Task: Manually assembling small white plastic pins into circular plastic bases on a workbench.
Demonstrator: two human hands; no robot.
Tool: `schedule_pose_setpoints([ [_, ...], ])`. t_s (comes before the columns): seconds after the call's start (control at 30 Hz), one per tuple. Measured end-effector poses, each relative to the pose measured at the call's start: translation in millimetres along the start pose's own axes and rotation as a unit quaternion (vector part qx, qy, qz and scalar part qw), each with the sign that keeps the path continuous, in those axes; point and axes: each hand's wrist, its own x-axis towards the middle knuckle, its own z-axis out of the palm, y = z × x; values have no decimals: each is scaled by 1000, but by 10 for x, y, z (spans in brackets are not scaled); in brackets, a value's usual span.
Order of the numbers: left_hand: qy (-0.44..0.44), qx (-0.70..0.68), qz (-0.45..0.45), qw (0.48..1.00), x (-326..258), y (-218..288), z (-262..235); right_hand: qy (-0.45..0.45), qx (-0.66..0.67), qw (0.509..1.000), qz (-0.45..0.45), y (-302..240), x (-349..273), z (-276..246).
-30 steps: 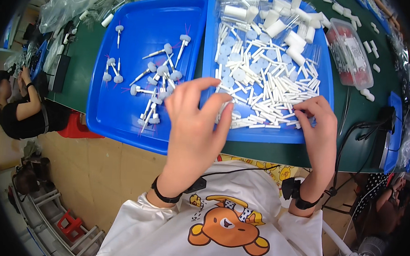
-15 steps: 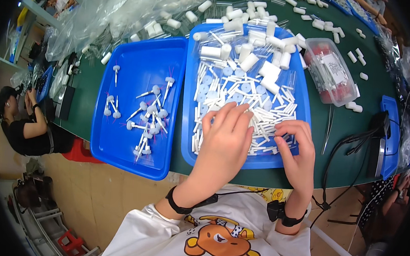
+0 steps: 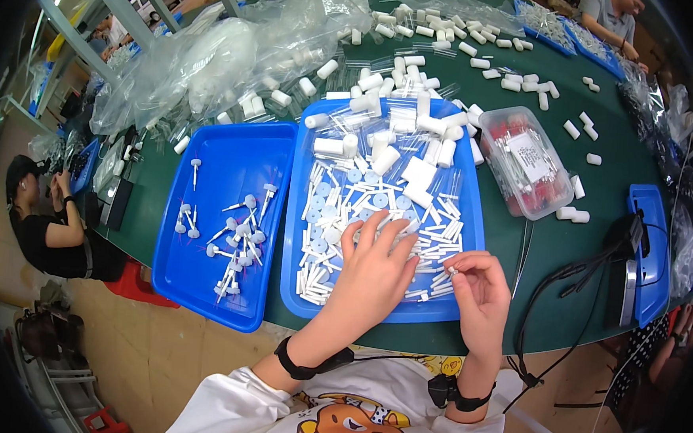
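My left hand (image 3: 373, 270) is over the blue tray (image 3: 293, 289) in front of me. Its fingers are spread among short white rods (image 3: 436, 239) and pale blue discs (image 3: 323, 190), and I see nothing gripped in it. At the tray's near right corner, my right hand (image 3: 482, 300) pinches a small whitish piece between thumb and forefinger; its kind is too small to make out. White cylinders (image 3: 385, 160) and clear tubes fill the tray's far half. In a second blue tray (image 3: 200, 275) to the left lie several white stems with pale blue discs and thin reddish wires (image 3: 237, 245).
Beyond the trays, loose white cylinders (image 3: 453, 26) and clear plastic bags (image 3: 205, 57) cover the green table (image 3: 544, 300). A clear box (image 3: 527, 160) with red contents stands at the right, near black cables (image 3: 576, 282). Co-workers sit at left (image 3: 48, 226) and far right (image 3: 612, 26).
The view has tilted, so the trays appear lower and further left. My right thumb and forefinger have closed on a small piece. My left hand stays over the rods.
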Motion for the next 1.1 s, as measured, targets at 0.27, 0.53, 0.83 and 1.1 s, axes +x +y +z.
schedule_pose_setpoints([
  [0.27, 47, -46, 17, 998, 20, -6, -32, 12, -13, 1000, -7, 2, -26, 12],
  [0.53, 21, -153, -48, 987, 4, -51, -88, 42, -112, 992, -44, 31, -33, 64],
  [0.83, 38, -100, -12, 994, -9, -139, -30, 50, -204, 974, -89, 14, -19, 102],
  [1.1, -8, -30, 47, 998, -13, 5, 32, 59, -191, 976, -91, 51, -40, 109],
])
